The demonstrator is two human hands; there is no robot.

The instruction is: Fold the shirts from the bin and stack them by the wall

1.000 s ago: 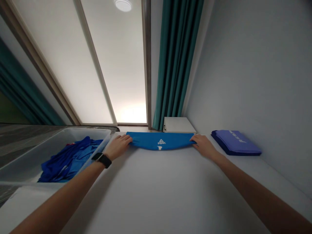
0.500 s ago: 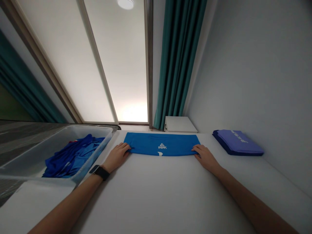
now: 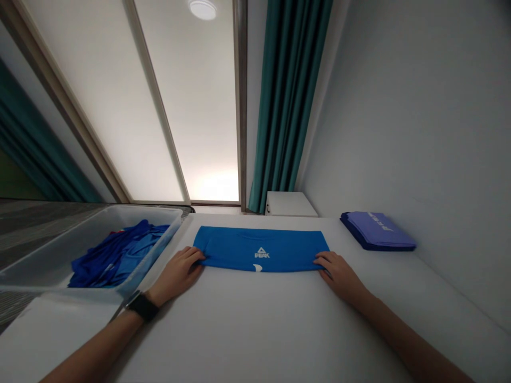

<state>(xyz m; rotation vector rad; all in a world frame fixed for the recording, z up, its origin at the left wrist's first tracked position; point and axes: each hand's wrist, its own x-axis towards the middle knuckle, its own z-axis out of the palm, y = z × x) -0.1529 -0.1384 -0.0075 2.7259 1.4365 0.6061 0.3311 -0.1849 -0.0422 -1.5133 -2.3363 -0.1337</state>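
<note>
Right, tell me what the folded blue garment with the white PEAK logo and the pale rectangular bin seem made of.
Folded blue garment: smooth, matt fabric, perhaps synthetic knit; faint wrinkles, no sheen, but fibre can't be told.
Pale rectangular bin: likely plastic, satin finish, judging by its cloudy walls and moulded-looking rim.

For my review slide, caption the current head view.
Left hand and right hand hold a folded blue garment by its near corners.

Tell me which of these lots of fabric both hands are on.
The folded blue cloth with the white PEAK logo, held at its ends by the left hand and right hand. The folded purple stack and crumpled clothes in the bin are untouched.
</note>
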